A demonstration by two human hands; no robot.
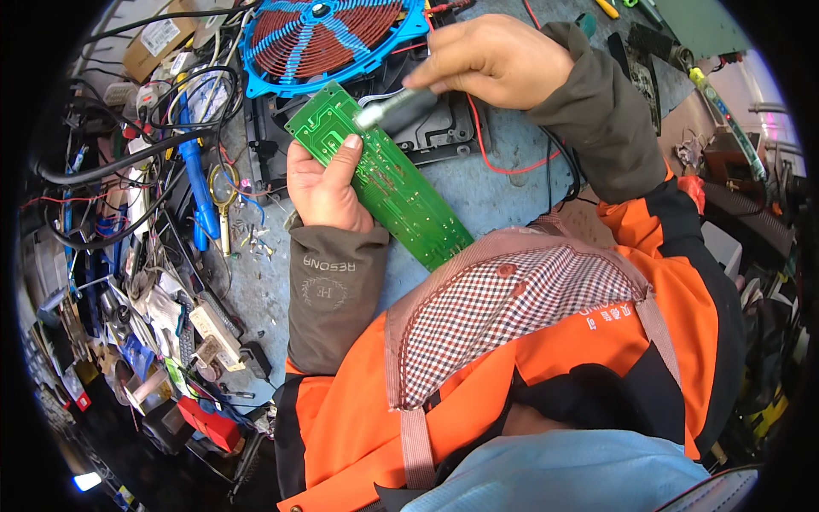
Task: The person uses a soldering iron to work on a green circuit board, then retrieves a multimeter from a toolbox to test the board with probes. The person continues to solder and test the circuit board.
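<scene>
My left hand (328, 192) is closed on the side edge of a long green circuit board (409, 205), its thumb lying on the upper face. The board slants from upper left to lower right, and its lower end reaches the checked apron. Solder points and traces show on the face turned up. In my right hand (486, 64) is a dark-handled brush (409, 109), somewhat blurred. Its pale tip is at the board's upper part, just above my left thumb; whether it touches I cannot tell. My right fingers are pinched around the brush's far end.
Behind the board sits a copper-coloured coil on a blue frame (320, 43), beside a black plastic housing (444, 132). A red wire (503, 171) curves over the blue-grey bench (461, 192). Black cables, a blue tool (198, 183), a magnifying glass (223, 192) and clutter crowd the left.
</scene>
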